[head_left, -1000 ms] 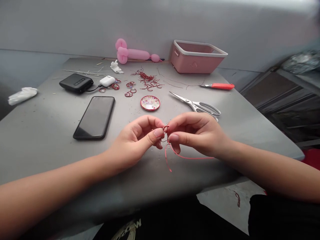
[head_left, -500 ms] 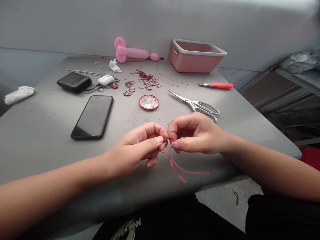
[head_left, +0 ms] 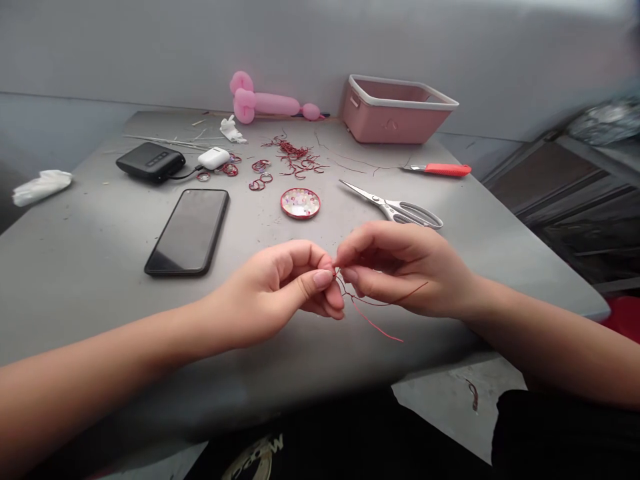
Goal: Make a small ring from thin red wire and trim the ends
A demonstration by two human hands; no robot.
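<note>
Between thumb and forefinger my left hand (head_left: 295,283) pinches a thin red cord (head_left: 376,326) close to a small knot or bead, too small to make out. My right hand (head_left: 400,263) is closed at the fingertips on the same cord, almost touching the left fingertips. A small loop of it shows under the fingers, and two loose ends trail to the right. Just beyond my hands lies a round red-rimmed dish of beads (head_left: 300,203). Silver scissors (head_left: 393,205) rest behind my right hand, partly covered by it.
A black phone (head_left: 189,232) lies left of my hands. Farther back are a black power bank (head_left: 150,162), a white earbud case (head_left: 214,158), finished red cord rings (head_left: 261,181), cord scraps (head_left: 294,152), a red-handled cutter (head_left: 445,170), a pink balloon (head_left: 275,104) and a pink bin (head_left: 395,123).
My fingers have shifted their pinch on the cord, with the right fingertips closer to the left. The loop looks smaller, and the loose ends have swung up to the right.
</note>
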